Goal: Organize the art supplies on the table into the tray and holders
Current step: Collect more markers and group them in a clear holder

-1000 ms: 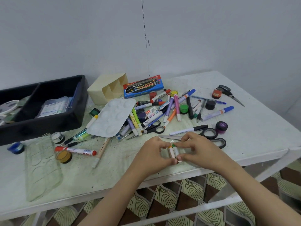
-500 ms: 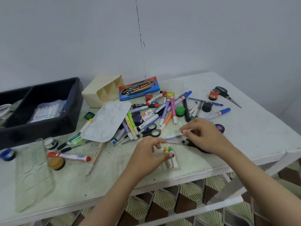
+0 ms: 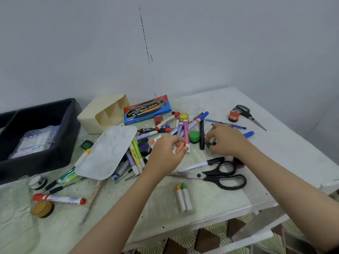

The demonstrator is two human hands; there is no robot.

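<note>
Both hands are reaching forward into the pile now, leaving the orange- and green-tipped stick pair (image 3: 184, 197) lying on the worktop (image 3: 275, 162) behind them, nearer the person. Left hand (image 3: 163, 154) is pinching a thin orange marker (image 3: 180, 147) at its fingertips. Right hand (image 3: 227, 142) is curling its fingers round a green-capped stick (image 3: 209, 145) at its left edge. These are likely handling light, stiff, smooth and roll-prone, so pinching mid-barrel, not the cap, is looking safest. Black tray (image 3: 45, 160) and cream holder (image 3: 99, 116) are sitting far left of the left hand.
</note>
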